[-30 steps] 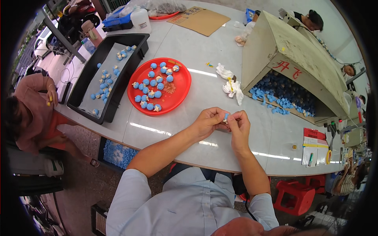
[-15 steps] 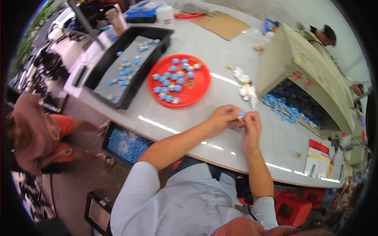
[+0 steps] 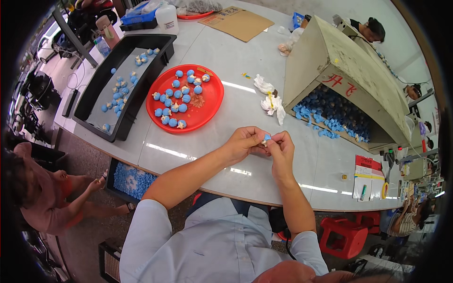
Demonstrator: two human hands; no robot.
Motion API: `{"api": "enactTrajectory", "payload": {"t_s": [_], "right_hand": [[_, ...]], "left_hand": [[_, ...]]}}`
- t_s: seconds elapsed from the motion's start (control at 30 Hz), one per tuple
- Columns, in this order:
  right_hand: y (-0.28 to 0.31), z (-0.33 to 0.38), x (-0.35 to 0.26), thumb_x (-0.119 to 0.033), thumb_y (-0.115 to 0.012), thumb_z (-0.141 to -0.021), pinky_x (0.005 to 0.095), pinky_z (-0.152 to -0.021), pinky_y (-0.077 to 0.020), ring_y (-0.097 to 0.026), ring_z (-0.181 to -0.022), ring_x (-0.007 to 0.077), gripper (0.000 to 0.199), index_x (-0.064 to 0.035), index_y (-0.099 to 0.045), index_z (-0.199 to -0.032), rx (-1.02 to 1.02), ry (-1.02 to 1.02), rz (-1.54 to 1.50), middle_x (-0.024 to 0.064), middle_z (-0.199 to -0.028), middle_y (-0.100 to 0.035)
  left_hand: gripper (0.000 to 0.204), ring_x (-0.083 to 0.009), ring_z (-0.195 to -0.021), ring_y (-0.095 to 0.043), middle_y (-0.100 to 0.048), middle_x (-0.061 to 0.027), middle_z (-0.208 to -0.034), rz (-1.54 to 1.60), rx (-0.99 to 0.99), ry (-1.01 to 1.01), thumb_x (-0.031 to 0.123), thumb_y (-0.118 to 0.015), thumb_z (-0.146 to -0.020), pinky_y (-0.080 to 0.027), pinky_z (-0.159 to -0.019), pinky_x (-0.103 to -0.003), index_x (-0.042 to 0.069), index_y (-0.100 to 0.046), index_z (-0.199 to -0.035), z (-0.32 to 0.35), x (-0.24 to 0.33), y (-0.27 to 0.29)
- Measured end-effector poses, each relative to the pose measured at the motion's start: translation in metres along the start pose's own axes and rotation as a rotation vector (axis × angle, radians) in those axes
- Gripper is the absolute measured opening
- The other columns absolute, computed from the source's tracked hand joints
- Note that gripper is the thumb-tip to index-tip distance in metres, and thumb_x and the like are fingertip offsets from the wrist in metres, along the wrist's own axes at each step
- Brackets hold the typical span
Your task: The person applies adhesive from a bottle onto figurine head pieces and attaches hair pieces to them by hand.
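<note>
- Nearest, both forearms come up from the lower edge and meet over the near part of the white counter [image 3: 245, 75].
- Left hand [image 3: 243, 141]: its grip is curled and pressed on a small blue piece [image 3: 267, 137], thumb and fingers closed around it.
- Right hand [image 3: 282, 145]: its grip pinches the same piece from the other side, so the two hands touch at the fingertips.
- Just beyond, to the left, a red tray [image 3: 207, 111] holds blue balls [image 3: 175, 96] with pale tips and an orange scrap.
- Left of it, touching or almost touching, a black tray [image 3: 94, 87] holds more balls, scattered.
- Ahead of the hands lie crumpled white rags [image 3: 271, 99].
- Right of those, a tilted beige box [image 3: 339, 61] spills blue pieces onto the counter.
- Farthest, a cardboard sheet [image 3: 243, 21] lies flat.
- Under the counter's near edge sits a crate [image 3: 132, 179] of blue pieces.
</note>
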State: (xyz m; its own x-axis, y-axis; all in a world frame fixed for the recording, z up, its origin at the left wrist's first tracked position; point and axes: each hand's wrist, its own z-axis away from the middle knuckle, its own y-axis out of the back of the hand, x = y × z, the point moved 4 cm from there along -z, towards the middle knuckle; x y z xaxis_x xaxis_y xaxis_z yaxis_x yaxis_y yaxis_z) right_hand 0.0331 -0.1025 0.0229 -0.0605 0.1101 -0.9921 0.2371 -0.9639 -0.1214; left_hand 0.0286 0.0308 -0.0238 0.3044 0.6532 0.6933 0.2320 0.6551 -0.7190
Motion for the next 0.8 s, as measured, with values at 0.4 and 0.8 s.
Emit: {"api": "enactTrajectory", "payload": {"t_s": [0.4,0.8], "right_hand": [[0.002,-0.003,0.005,-0.010,-0.061,-0.087,0.0233,-0.065,-0.0406,-0.050,-0.074,0.0075,0.017,-0.0041,-0.051,-0.099,-0.098,0.026,-0.162,0.0033,-0.086,-0.057],[-0.002,-0.002,0.008,-0.014,-0.060,-0.093,0.0231,-0.060,-0.0427,-0.053,-0.069,0.0095,0.023,-0.0010,-0.051,-0.109,-0.105,0.021,-0.174,0.0040,-0.086,-0.058]], "left_hand": [[0.026,-0.0205,-0.100,-0.064,-0.065,-0.0104,-0.105,-0.088,0.028,-0.137,0.023,-0.065,-0.093,-0.056,-0.085,-0.038,0.002,-0.060,-0.107,0.005,0.010,-0.006],[0.034,-0.0175,-0.100,-0.063,-0.062,-0.0096,-0.109,-0.423,0.153,-0.450,0.010,-0.077,-0.082,-0.054,-0.088,-0.033,0.002,-0.057,-0.108,0.015,0.026,-0.013]]}}
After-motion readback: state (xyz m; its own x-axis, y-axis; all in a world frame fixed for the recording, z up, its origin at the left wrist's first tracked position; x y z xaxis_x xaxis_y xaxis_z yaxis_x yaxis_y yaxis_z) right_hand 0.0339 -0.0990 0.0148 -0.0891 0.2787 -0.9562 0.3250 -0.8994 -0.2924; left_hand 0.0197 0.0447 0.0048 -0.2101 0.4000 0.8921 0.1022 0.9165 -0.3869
